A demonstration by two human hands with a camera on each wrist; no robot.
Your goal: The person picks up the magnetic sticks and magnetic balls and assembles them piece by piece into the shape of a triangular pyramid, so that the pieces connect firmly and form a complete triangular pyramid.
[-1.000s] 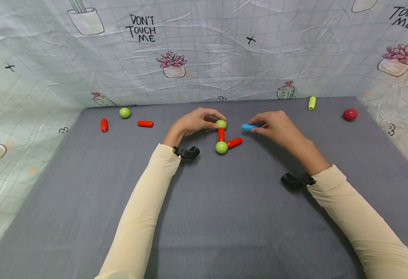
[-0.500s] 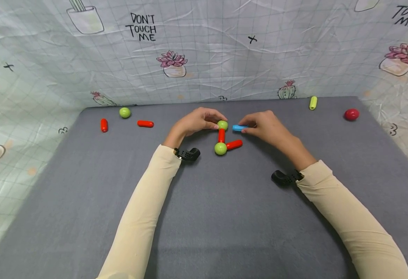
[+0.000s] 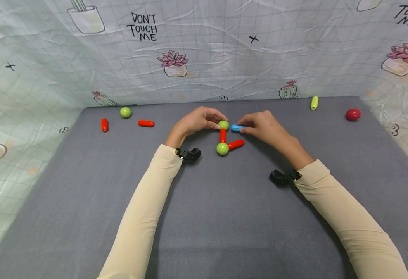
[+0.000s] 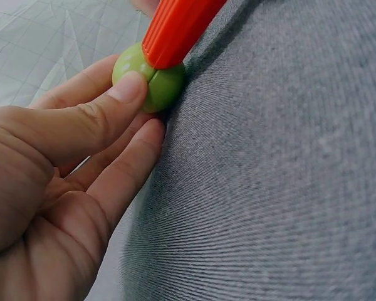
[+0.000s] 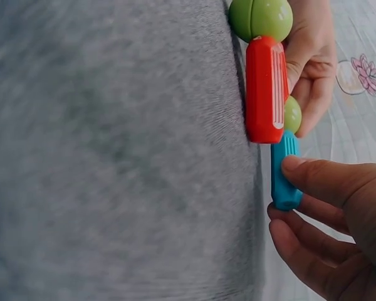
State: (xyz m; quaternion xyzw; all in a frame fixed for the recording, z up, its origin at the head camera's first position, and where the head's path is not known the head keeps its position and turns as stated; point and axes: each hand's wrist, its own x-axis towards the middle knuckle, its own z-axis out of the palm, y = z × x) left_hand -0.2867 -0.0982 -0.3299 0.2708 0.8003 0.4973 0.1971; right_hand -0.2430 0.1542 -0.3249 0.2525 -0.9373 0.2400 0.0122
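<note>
My left hand (image 3: 201,119) pinches the far green ball (image 3: 223,125) of a small assembly between thumb and fingers. From that ball a red rod (image 3: 223,135) runs toward me to a nearer green ball (image 3: 222,148), which bears a second red rod (image 3: 236,144) angled to the right. In my right hand (image 3: 265,124) a blue rod (image 3: 237,128) is pinched, its free end pointing left close beside the far ball. The right wrist view shows the blue rod (image 5: 284,179) lined up with the ball, thumb on its side.
On the grey table (image 3: 204,217) at far left lie a red rod (image 3: 104,125), a loose green ball (image 3: 125,112) and another red rod (image 3: 146,123). Far right hold a yellow-green rod (image 3: 314,103) and a red ball (image 3: 353,114). A printed cloth (image 3: 211,50) hangs behind.
My right hand has carried the blue rod left, up close to the far green ball. The left hand keeps its grip on that ball with hardly any movement.
</note>
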